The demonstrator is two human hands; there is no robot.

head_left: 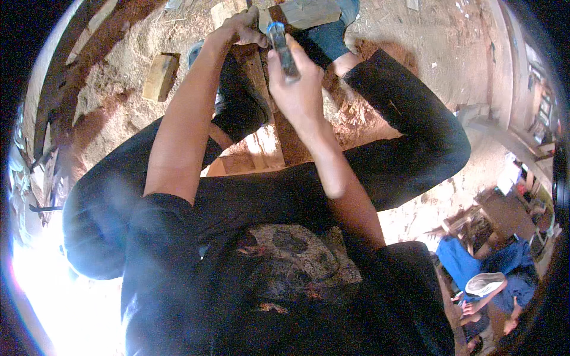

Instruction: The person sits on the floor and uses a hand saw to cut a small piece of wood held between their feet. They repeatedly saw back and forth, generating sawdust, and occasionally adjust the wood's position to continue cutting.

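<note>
My right hand (pixel 294 80) is closed round a dark hand tool (pixel 284 56) with a blue top, upright in the picture and over a long wooden beam (pixel 273 142) that runs between my legs. My left hand (pixel 243 29) is just left of the tool, on the wood at the beam's far end, its thumb and forefinger apart; its other fingers are partly hidden. A pale crosswise wooden piece (pixel 303 13) lies beyond both hands, beside my shoe.
A short wood block (pixel 160 77) lies on the sawdust-covered ground (pixel 119 130) at left. Timbers (pixel 65 47) line the left edge. At lower right, another person (pixel 499 279) in blue sits bent over beside dark boards (pixel 502 210) and wooden clutter. Glare washes out the lower left.
</note>
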